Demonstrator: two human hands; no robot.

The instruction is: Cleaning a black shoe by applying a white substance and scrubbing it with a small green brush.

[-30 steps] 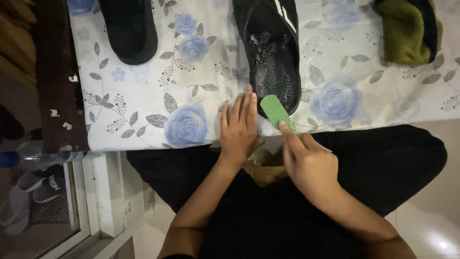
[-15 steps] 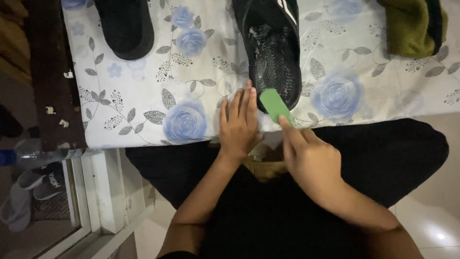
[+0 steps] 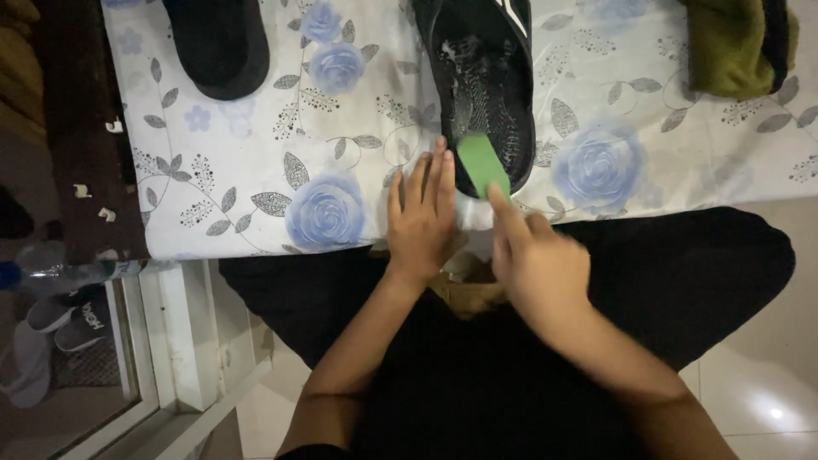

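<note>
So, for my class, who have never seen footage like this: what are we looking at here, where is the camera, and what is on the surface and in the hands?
There is no machine here, only a person's two bare hands. The camera sits on that person's head and looks down, so you also see their dark-clothed lap. In front lies a flower-patterned cloth. On it are a black slipper, sole wet and soapy, a second black slipper and an olive green cloth. The left hand lies flat beside the slipper's heel. The right hand holds a green scrubbing pad against that heel.
</note>
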